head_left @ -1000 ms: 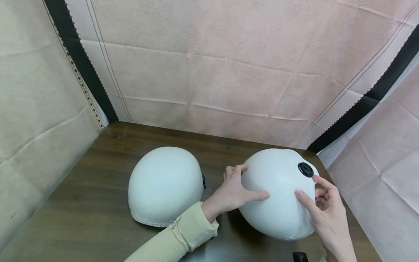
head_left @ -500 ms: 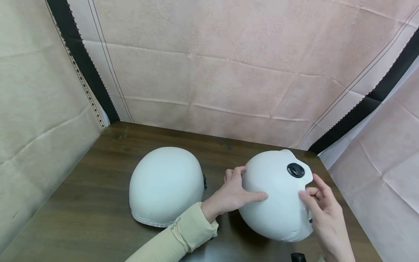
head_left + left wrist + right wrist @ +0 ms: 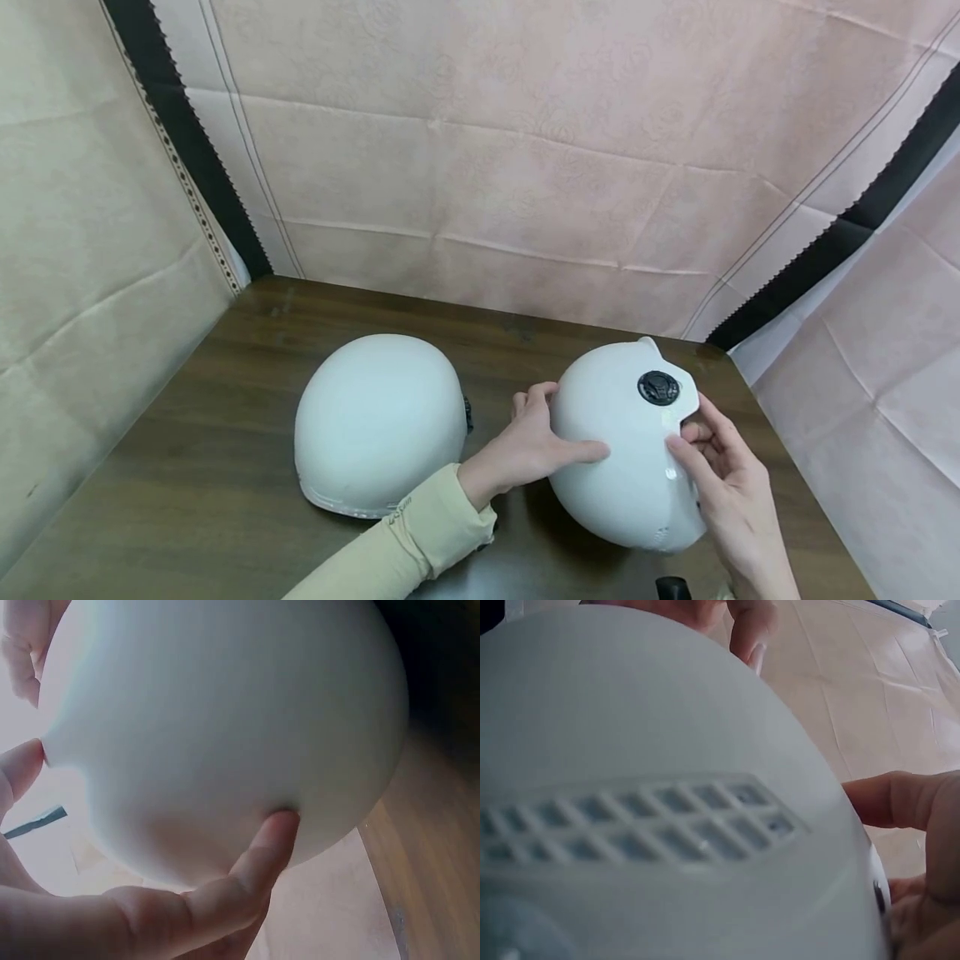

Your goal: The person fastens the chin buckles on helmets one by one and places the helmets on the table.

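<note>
A white helmet [image 3: 611, 492] with a black round fitting [image 3: 658, 388] on its shell is held between both hands over the right part of the table. The left hand [image 3: 528, 442] grips its left side, thumb across the near shell and fingers on the far side. At the right rim, the right hand [image 3: 727, 483] holds the edge between thumb and fingers. In the right wrist view a slotted vent grille [image 3: 667, 825] shows on the shell. The helmet's inside is hidden.
A second white helmet [image 3: 381, 425] rests dome up on the brown wooden table [image 3: 187, 467], left of the hands. Cloth walls [image 3: 465, 167] enclose the back and sides. A black object [image 3: 672, 588] pokes in at the bottom edge.
The held helmet has turned, its black round fitting shifting left and more of the right rim's cutout showing. The right hand moved left with the rim; the left hand stayed nearly still.
</note>
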`<state>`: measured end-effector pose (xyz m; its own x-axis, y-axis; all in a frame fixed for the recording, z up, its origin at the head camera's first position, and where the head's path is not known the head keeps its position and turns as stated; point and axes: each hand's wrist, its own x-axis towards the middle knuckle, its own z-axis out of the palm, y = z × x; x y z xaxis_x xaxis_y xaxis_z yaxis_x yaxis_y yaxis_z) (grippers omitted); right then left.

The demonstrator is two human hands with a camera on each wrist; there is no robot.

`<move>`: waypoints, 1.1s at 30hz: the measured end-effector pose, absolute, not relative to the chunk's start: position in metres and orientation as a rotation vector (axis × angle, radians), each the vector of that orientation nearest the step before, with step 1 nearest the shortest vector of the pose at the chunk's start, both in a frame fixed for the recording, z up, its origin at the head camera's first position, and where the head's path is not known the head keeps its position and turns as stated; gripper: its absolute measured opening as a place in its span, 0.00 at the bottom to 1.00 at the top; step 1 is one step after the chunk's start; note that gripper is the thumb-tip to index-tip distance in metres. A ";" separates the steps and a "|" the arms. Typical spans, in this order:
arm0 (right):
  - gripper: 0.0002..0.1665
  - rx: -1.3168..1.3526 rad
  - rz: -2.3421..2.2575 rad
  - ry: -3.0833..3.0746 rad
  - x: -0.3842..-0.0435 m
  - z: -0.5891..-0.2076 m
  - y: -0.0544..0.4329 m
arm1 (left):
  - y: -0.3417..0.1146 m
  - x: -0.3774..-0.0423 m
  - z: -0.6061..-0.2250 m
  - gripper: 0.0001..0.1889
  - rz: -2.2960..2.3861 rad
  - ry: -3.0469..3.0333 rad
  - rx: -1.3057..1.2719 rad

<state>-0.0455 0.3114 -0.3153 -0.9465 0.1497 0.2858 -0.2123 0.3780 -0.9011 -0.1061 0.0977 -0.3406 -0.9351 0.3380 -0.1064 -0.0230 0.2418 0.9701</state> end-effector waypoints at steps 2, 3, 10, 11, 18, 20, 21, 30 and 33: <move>0.32 0.079 1.538 -2.364 -0.046 -0.316 0.311 | 0.097 -0.106 -0.340 0.51 1.748 2.235 0.293; 0.32 0.095 1.502 -2.388 -0.046 -0.316 0.311 | 0.096 -0.107 -0.340 0.51 1.745 2.242 0.294; 0.33 0.123 1.431 -2.444 -0.046 -0.315 0.306 | 0.095 -0.106 -0.338 0.50 1.738 2.257 0.295; 0.33 0.117 1.429 -2.448 -0.045 -0.315 0.306 | 0.095 -0.106 -0.338 0.50 1.739 2.255 0.290; 0.33 0.077 1.393 -2.493 -0.044 -0.314 0.304 | 0.093 -0.105 -0.339 0.49 1.745 2.257 0.262; 0.32 0.078 1.390 -2.502 -0.043 -0.314 0.304 | 0.092 -0.105 -0.339 0.48 1.747 2.260 0.258; 0.32 0.083 1.388 -2.505 -0.043 -0.314 0.304 | 0.092 -0.106 -0.339 0.48 1.748 2.260 0.257; 0.32 0.129 1.380 -2.494 -0.042 -0.313 0.299 | 0.091 -0.107 -0.340 0.46 1.767 2.251 0.259; 0.32 0.161 1.366 -2.488 -0.043 -0.314 0.297 | 0.090 -0.107 -0.340 0.46 1.764 2.260 0.257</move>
